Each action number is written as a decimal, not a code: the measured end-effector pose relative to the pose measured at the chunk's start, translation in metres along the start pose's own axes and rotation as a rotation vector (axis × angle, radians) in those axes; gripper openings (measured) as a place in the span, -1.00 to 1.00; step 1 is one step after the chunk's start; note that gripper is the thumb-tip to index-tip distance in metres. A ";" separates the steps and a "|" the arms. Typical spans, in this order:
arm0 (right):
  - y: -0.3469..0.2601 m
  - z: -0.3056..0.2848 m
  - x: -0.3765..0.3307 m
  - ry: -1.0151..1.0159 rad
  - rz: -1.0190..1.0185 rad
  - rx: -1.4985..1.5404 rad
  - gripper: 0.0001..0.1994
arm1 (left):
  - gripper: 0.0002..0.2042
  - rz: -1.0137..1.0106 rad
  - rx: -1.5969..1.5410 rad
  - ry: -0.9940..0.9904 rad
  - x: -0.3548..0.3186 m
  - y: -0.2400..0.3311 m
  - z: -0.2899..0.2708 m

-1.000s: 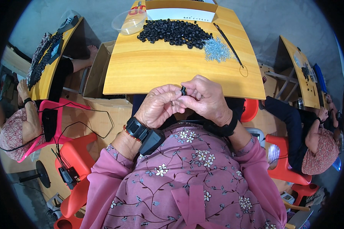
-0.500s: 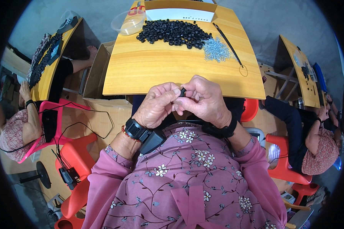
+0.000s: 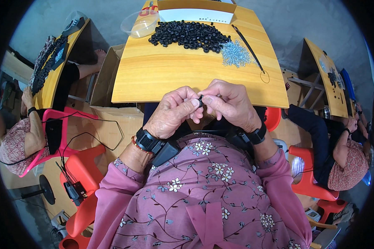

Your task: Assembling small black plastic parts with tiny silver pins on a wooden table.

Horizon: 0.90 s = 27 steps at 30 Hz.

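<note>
Just past the near edge of the table, over my lap, both hands meet at a small black rubber-like part (image 3: pixel 200 101). My left hand (image 3: pixel 174 111) pinches it between thumb and forefinger. The thumb and forefinger of my right hand (image 3: pixel 233 107) are closed at its upper right side; whether a smaller piece is in them is hidden. On the table ahead lies a wide heap of similar short black ring-like parts (image 3: pixel 189 35). Against its right end sits a pile of small clear bluish pieces (image 3: pixel 236 54).
A thin black stick with a wire loop (image 3: pixel 249 49) lies right of the piles. A clear plastic bowl (image 3: pixel 139 25) and a white box (image 3: pixel 195 15) stand at the back of the table (image 3: pixel 187 85). People sit at tables on both sides. A cardboard box (image 3: pixel 108 85) stands at left.
My right hand has shifted slightly right and turned, its fingers now opened out from the left hand's. More of the black part shows between the fingertips. My left hand has barely moved.
</note>
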State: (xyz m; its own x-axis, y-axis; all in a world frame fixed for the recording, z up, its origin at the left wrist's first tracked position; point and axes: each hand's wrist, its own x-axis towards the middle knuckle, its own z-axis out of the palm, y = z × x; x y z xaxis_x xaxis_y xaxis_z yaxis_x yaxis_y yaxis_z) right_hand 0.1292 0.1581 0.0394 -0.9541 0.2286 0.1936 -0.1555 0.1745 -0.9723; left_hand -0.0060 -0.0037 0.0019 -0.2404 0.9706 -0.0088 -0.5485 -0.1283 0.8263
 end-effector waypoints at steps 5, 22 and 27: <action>0.000 -0.005 0.001 -0.048 0.052 0.087 -0.92 | -0.85 0.014 0.099 0.013 -0.001 -0.001 -0.001; -0.016 -0.002 -0.004 -0.073 0.071 0.003 -0.96 | -0.78 0.030 0.261 -0.035 -0.002 0.006 -0.005; -0.015 0.000 -0.003 -0.067 0.075 0.041 -0.91 | -0.78 0.037 0.226 -0.022 -0.002 0.005 -0.002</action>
State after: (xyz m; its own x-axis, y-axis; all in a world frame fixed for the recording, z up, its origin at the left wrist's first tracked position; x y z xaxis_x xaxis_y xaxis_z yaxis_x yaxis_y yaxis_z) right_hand 0.1345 0.1552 0.0535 -0.9782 0.1748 0.1120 -0.0919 0.1194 -0.9886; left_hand -0.0102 -0.0067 0.0050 -0.2376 0.9708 0.0340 -0.3456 -0.1172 0.9310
